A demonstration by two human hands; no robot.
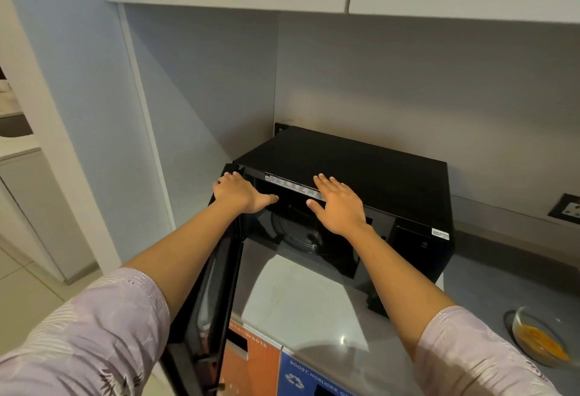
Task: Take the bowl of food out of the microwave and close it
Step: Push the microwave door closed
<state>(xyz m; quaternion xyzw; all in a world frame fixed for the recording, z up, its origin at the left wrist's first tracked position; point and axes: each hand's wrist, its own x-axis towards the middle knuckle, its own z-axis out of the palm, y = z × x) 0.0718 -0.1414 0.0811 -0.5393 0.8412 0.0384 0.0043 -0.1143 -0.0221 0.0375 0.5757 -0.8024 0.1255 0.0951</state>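
- The black microwave (361, 182) stood open, its door (216, 285) swung out to the left.
- The left hand (240, 193) lay flat and open on the door's top edge.
- The right hand (337, 204) was open and held nothing, at the microwave's top front edge.
- The glass bowl of food (538, 337) sat on the counter (314, 301), well to the right.

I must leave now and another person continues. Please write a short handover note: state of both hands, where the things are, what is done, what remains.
Left hand: open, resting on the top edge of the microwave door, holding nothing.
Right hand: open, flat at the front top edge of the microwave, empty.
Bowl of food: already out, on the counter to the right.
Microwave cavity shows only the turntable.
Done: bowl removed.
Left: swing the door shut; it stands wide open.
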